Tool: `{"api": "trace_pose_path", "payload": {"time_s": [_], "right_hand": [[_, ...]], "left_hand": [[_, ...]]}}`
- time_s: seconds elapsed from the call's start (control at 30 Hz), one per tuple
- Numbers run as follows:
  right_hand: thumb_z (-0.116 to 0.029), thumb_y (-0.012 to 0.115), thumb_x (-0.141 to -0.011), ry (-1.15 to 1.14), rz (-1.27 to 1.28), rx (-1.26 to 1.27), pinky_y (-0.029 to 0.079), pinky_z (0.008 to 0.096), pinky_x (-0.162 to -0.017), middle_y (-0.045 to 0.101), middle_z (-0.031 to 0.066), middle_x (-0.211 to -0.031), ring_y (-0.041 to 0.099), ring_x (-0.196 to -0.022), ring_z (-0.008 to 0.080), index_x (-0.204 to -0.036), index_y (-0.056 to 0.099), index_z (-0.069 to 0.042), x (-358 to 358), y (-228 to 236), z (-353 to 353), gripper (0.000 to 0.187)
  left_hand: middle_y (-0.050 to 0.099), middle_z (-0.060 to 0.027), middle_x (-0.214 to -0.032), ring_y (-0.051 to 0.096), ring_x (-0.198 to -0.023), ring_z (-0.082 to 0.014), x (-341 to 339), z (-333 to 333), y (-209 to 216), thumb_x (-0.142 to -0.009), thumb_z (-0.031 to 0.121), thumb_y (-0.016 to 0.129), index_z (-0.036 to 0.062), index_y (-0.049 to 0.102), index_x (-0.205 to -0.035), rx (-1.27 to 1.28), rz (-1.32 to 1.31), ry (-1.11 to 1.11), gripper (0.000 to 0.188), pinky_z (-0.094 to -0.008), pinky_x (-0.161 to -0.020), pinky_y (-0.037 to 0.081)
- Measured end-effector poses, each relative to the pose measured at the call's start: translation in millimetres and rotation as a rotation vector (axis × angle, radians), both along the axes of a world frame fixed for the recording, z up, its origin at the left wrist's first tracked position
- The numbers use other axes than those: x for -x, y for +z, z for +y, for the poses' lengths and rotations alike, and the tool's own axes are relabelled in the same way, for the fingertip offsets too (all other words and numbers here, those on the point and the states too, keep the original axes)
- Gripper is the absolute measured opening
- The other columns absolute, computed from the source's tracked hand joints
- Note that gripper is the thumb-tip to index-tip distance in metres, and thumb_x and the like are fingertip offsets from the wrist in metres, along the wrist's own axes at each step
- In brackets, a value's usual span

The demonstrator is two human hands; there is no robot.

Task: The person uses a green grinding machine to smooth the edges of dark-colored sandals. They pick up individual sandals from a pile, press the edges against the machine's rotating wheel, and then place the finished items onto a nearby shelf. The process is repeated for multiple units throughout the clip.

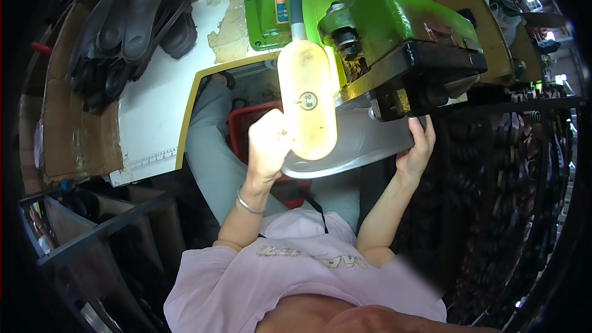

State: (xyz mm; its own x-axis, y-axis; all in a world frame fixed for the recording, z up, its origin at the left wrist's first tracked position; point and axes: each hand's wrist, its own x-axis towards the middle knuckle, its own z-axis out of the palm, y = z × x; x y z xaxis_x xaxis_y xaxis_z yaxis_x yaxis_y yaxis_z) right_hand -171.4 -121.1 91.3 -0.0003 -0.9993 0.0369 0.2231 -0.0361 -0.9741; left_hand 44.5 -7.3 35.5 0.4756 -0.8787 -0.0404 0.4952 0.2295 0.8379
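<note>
My left fingers (275,131) curl, glare-washed, against the lamp head (307,102); my right fingers (422,134) bend half-hidden at the grey panel (373,145); either grip, I can't tell.

Soles (139,15) left of the machine (394,6), lamp (307,102) before it, bin (238,129) (partly hidden) behind the left hand (266,148)

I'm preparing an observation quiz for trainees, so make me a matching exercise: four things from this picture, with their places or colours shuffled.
Things
1. Grey curved piece
2. Bracelet
3. Dark soles
4. Machine

Places or colours
A. Heaped at upper left
B. Between the left hand and right hand
C. Green
D. Around the left wrist

Pairs: 1-B, 2-D, 3-A, 4-C
</note>
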Motion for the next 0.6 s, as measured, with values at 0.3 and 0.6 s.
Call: {"api": "trace_pose_path", "payload": {"time_s": [0.3,0.6], "right_hand": [[-0.011,0.055,-0.09,0.379,0.153,0.077,0.04,0.0271,-0.092,0.059,0.0088,-0.105,0.055,-0.099,0.0152,-0.113,0.053,0.006,-54.5,-30.0,40.4,0.028],[-0.024,0.062,-0.089,0.083,0.038,-0.402,0.024,0.0157,-0.029,0.058,0.002,-0.082,0.047,-0.048,0.0026,-0.104,0.055,-0.005,40.4,-52.4,37.7,0.025]], "left_hand": [[0.057,0.0009,-0.067,0.047,-0.059,-0.0015,-84.5,74.8,-4.5,-0.084,0.007,0.066,0.0081,0.049,-0.071,-0.235,0.024,-0.044,0.022,-0.0173,-0.051,0.034],[0.048,-0.0163,-0.116,0.056,-0.101,-0.0277,-227.7,1.9,7.9,-0.086,0.024,0.068,0.0037,0.036,-0.127,-0.2,-0.309,0.789,0.056,-0.041,-0.073,0.056]]}}
